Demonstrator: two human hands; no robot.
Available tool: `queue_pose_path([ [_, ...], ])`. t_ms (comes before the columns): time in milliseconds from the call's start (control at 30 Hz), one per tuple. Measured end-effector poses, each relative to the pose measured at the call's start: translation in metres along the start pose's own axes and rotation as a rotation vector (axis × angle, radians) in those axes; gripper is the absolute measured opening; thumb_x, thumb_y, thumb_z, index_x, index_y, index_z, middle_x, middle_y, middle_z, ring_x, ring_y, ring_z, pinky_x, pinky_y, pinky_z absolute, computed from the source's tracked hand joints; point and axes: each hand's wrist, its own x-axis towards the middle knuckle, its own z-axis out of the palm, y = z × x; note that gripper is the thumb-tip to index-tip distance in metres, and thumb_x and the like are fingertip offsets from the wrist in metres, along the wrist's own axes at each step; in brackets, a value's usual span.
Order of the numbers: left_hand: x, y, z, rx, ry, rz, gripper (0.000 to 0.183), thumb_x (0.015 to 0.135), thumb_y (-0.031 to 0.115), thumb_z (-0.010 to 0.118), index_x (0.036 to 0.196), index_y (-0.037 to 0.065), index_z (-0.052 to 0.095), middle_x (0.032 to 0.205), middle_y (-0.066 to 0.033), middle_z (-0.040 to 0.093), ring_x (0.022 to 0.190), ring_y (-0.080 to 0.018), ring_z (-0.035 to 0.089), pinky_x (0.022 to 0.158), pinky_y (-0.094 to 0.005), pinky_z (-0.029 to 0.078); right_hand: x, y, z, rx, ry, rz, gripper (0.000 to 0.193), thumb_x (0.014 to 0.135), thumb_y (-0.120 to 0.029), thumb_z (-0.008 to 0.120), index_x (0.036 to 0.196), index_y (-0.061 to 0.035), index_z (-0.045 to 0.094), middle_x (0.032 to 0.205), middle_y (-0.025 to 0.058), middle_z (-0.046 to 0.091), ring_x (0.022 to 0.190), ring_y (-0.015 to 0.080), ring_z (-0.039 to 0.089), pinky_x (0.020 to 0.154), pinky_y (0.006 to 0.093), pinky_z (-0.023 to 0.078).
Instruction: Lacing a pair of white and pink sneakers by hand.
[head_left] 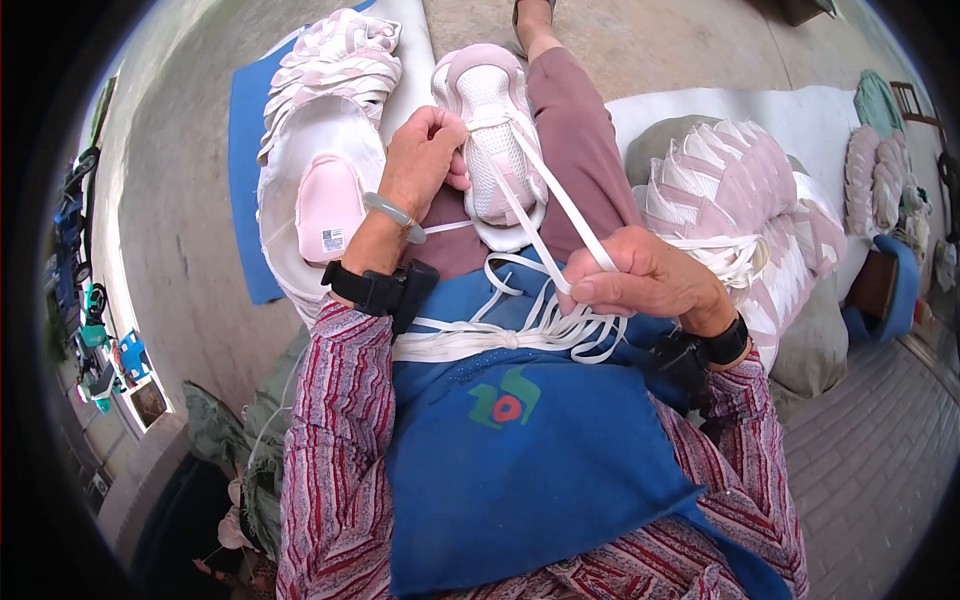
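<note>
A pink and white shoe upper (493,165) lies toe away across my lap, between my knees. A white shoelace (540,170) crosses its front part and runs back in two strands to my right hand (640,275), whose thumb and fingers are closed on it. At the upper's left side, my left hand (425,150) is closed, with fingertips pinching at the lace where it crosses; its lower fingers are curled under. A tied bundle of white laces (500,335) rests across the blue apron (520,440), just below the right hand.
To the left, an open white bag (285,230) holds a pink insole (330,205), with stacked uppers (335,60) beyond it. A large tied bundle of pink and white uppers (720,190) sits at the right. Farther right stands a blue chair (890,285).
</note>
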Motion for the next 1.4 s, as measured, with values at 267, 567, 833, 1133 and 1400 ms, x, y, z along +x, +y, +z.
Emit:
queue_pose_path([
  [267, -0.053, -0.003, -0.013, -0.107, -0.237, -0.242, 0.039, 0.097, 0.036, 0.046, 0.096, 0.0, 0.059, 0.073, -0.007, 0.061, 0.054, -0.0132, 0.06, 0.046, -0.0222, 0.048, 0.032, -0.019, 0.038, -0.414, -0.018, -0.002, 0.022, 0.096, -0.018, 0.048, 0.095, -0.0015, 0.062, 0.07, 0.0141, 0.059, 0.06, 0.0264, 0.058, 0.057, 0.0347, 0.046],
  [567, -0.044, -0.024, 0.037, -0.421, -0.13, -0.156, 0.015, 0.09, 0.015, 0.054, 0.088, 0.0, 0.055, 0.07, -0.0074, 0.057, 0.053, -0.0151, 0.058, 0.043, -0.0288, 0.049, 0.027, -0.021, 0.031, -0.868, 0.023, 0.051, 0.029, 0.086, -0.028, 0.055, 0.088, 0.0005, 0.06, 0.079, 0.0234, 0.059, 0.075, 0.0388, 0.059, 0.068, 0.0421, 0.045],
  [833, -0.037, -0.018, 0.031, -0.171, -0.093, -0.001, 0.014, 0.089, 0.012, 0.055, 0.087, -0.002, 0.054, 0.068, -0.0072, 0.059, 0.052, -0.0148, 0.058, 0.045, -0.0281, 0.05, 0.115, 0.017, -0.041, -1.183, 1.006, -0.467, 0.012, 0.085, -0.01, 0.055, 0.083, -0.0004, 0.062, 0.078, 0.0165, 0.059, 0.07, 0.0345, 0.059, 0.066, 0.0405, 0.046],
  [1133, -0.051, -0.024, 0.036, 0.076, -0.014, 0.067, 0.022, 0.089, 0.018, 0.058, 0.08, -0.002, 0.059, 0.066, -0.007, 0.065, 0.051, -0.0125, 0.061, 0.05, -0.0278, 0.051, 0.112, 0.015, -0.03, -1.388, 0.933, -0.275, 0.005, 0.08, -0.01, 0.059, 0.081, -0.0045, 0.058, 0.081, 0.0154, 0.055, 0.07, 0.0353, 0.058, 0.062, 0.045, 0.046],
  [1400, -0.057, -0.02, 0.044, 0.24, -0.072, 0.149, 0.025, 0.087, 0.022, 0.06, 0.079, -0.001, 0.06, 0.068, -0.0064, 0.066, 0.057, -0.0122, 0.065, 0.052, -0.0264, 0.051, 0.097, 0.025, -0.047, -1.177, 0.954, -0.41, 0.005, 0.079, -0.006, 0.058, 0.08, -0.0015, 0.06, 0.076, 0.0163, 0.058, 0.07, 0.0335, 0.06, 0.061, 0.0414, 0.048],
])
